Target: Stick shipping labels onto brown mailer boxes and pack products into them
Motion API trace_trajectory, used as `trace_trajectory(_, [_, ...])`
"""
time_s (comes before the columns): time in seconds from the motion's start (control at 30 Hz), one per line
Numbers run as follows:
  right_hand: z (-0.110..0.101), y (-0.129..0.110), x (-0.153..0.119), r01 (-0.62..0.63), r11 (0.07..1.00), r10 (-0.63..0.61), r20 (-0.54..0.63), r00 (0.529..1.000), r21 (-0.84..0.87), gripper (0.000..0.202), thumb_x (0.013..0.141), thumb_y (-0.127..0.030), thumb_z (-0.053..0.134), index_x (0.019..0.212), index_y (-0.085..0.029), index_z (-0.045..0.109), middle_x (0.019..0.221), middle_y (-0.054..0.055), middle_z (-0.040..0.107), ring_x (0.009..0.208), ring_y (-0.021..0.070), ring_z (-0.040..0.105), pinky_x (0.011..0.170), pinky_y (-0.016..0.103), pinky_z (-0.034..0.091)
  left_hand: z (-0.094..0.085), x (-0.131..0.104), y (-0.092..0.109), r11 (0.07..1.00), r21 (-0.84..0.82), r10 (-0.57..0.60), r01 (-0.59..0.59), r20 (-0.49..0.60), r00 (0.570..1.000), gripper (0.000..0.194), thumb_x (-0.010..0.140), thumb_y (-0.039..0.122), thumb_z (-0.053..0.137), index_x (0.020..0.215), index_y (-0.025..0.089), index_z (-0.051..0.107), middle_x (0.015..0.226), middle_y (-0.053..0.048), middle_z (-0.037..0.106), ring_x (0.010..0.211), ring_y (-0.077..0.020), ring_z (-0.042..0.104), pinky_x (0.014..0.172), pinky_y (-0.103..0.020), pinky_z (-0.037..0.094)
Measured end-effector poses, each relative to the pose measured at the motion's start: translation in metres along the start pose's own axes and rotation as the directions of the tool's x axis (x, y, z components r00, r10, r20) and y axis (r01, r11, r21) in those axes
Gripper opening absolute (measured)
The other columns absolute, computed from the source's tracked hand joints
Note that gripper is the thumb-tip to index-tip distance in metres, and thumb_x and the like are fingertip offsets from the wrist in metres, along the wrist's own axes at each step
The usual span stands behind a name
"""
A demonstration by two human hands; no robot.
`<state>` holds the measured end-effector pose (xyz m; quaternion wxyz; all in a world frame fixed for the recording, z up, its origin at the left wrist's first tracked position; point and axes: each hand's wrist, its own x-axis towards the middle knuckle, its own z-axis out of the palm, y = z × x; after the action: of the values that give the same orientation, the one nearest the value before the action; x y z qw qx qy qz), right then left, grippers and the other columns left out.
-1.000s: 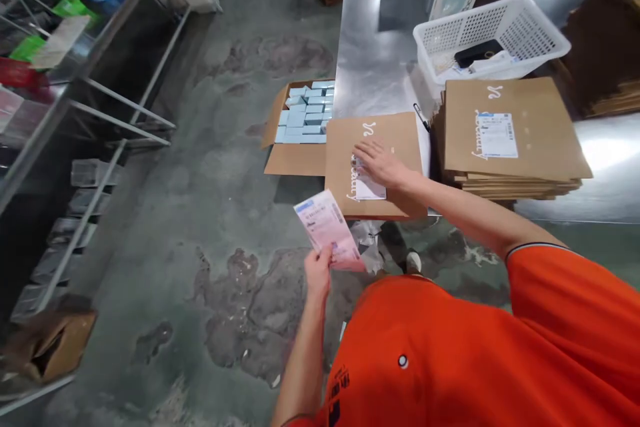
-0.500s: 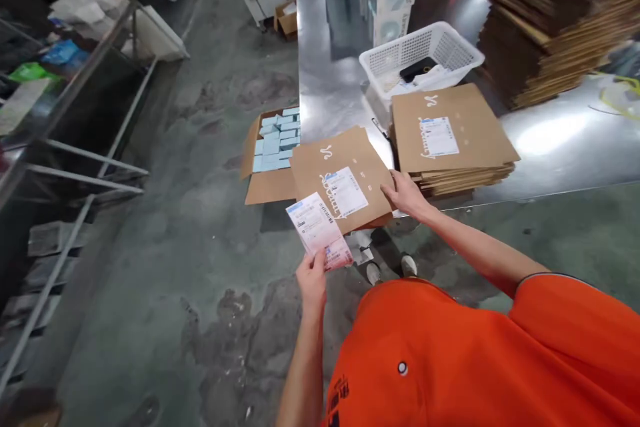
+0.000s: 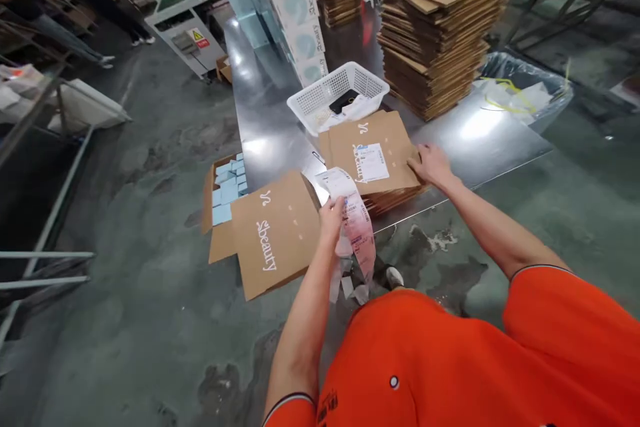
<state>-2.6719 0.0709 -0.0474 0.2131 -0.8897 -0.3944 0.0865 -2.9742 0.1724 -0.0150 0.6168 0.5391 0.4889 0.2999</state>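
My left hand (image 3: pixel 331 219) pinches a curling strip of printed shipping labels (image 3: pixel 361 230), which hangs down and partly covers the cardboard behind it. My right hand (image 3: pixel 433 164) grips the right edge of a flat, folded cardboard box (image 3: pixel 395 147) with a white shipping label (image 3: pixel 373 161) stuck on it. That box lies on a pile of similar flat boxes on the metal table (image 3: pixel 265 160). To the left, a second flat box (image 3: pixel 273 233), printed "Sbeauty" with no label showing, sits at the table's near corner, below my left forearm's reach.
A white plastic basket (image 3: pixel 310 107) holds a dark object and papers. Behind it stand tall stacks of flat cardboard (image 3: pixel 435 47) and printed cartons (image 3: pixel 305 13). An open carton of light-blue boxes (image 3: pixel 225 190) is at the left, a lined bin (image 3: pixel 545 107) at the right.
The view has swung right. My right hand has brought the labelled flat box from the left pile onto the right pile. An unlabelled box now shows at left; the label strip hangs longer.
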Motion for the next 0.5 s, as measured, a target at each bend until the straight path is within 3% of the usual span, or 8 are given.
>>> trace_trajectory(0.07, [0.003, 0.010, -0.003, -0.016, 0.994, 0.009, 0.063, 0.998, 0.106, 0.067, 0.092, -0.057, 0.042, 0.137, -0.008, 0.049, 0.142, 0.025, 0.047, 0.128, 0.0387, 0.046, 0.103, 0.054, 0.040, 0.006, 0.000, -0.003, 0.999, 0.035, 0.005, -0.005, 0.000, 1.000, 0.027, 0.071, 0.041, 0.072, 0.075, 0.014, 0.070, 0.075, -0.004, 0.068, 0.074, -0.0158, 0.062, 0.067, -0.026, 0.049])
trace_trajectory(0.17, [0.002, 0.017, -0.002, -0.062, 0.955, 0.009, 0.180, 0.984, 0.290, 0.066, 0.095, -0.057, 0.036, 0.140, -0.010, 0.044, 0.135, 0.022, 0.056, 0.120, 0.0351, 0.055, 0.101, 0.050, 0.044, 0.021, -0.012, -0.005, 0.997, 0.077, 0.007, -0.009, 0.028, 1.000, 0.021, 0.072, 0.036, 0.074, 0.075, 0.015, 0.071, 0.085, -0.008, 0.071, 0.086, -0.0191, 0.065, 0.075, -0.028, 0.050])
trace_trajectory(0.3, [-0.004, 0.021, 0.006, -0.076, 0.950, 0.019, 0.187, 0.982, 0.304, 0.068, 0.095, -0.061, 0.033, 0.142, -0.012, 0.043, 0.133, 0.020, 0.059, 0.118, 0.0362, 0.058, 0.100, 0.052, 0.044, 0.038, -0.044, -0.010, 0.992, 0.115, 0.037, -0.045, 0.066, 0.997, 0.015, 0.072, 0.031, 0.075, 0.073, 0.016, 0.074, 0.100, -0.010, 0.072, 0.100, -0.0225, 0.065, 0.087, -0.031, 0.049])
trace_trajectory(0.4, [-0.007, 0.022, 0.021, 0.009, 0.976, -0.059, 0.224, 0.973, 0.218, 0.066, 0.095, -0.060, 0.036, 0.141, -0.013, 0.046, 0.135, 0.020, 0.058, 0.119, 0.0369, 0.057, 0.101, 0.055, 0.043, 0.033, -0.073, -0.017, 0.988, 0.115, 0.097, -0.106, 0.082, 0.992, 0.019, 0.079, 0.034, 0.068, 0.081, 0.017, 0.076, 0.112, -0.010, 0.070, 0.111, -0.0235, 0.062, 0.098, -0.032, 0.044])
trace_trajectory(0.5, [-0.007, 0.012, 0.039, 0.148, 0.965, -0.196, 0.222, 0.955, 0.215, 0.062, 0.095, -0.055, 0.040, 0.143, -0.014, 0.044, 0.136, 0.021, 0.057, 0.120, 0.0353, 0.056, 0.102, 0.056, 0.043, 0.016, -0.102, -0.021, 0.994, 0.061, 0.088, -0.091, 0.057, 0.995, 0.028, 0.083, 0.040, 0.064, 0.089, 0.016, 0.077, 0.110, -0.009, 0.071, 0.108, -0.0231, 0.063, 0.094, -0.032, 0.046])
